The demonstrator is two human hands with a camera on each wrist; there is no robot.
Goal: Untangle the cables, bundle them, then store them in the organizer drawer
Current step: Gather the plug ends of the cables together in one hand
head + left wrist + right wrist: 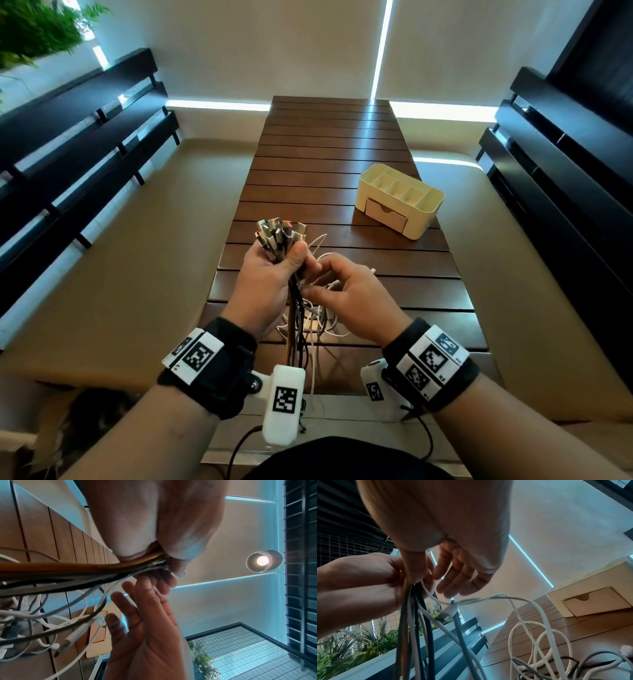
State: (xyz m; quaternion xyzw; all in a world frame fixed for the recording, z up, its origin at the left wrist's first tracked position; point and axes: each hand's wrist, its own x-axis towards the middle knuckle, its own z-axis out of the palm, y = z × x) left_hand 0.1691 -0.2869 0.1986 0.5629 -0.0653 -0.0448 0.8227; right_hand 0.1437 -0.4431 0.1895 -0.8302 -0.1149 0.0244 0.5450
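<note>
1. Slatted wooden table (329, 164), running lengthwise away from the viewer.
2. Cream desk organizer (399, 202), far right on the slats, its drawer (386, 213) closed.
3. Left hand (265, 277), fist wrapped tight round the cables (298, 318), plugs (277, 236) fanned above.
4. Right hand (349, 298), beside it, fingers loosely spread among trailing white strands, gripping nothing.

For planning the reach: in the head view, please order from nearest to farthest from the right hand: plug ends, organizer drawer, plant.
1. plug ends: just left, above the left hand's fist.
2. organizer drawer: ahead, right, on the table.
3. plant: far left corner.
</note>
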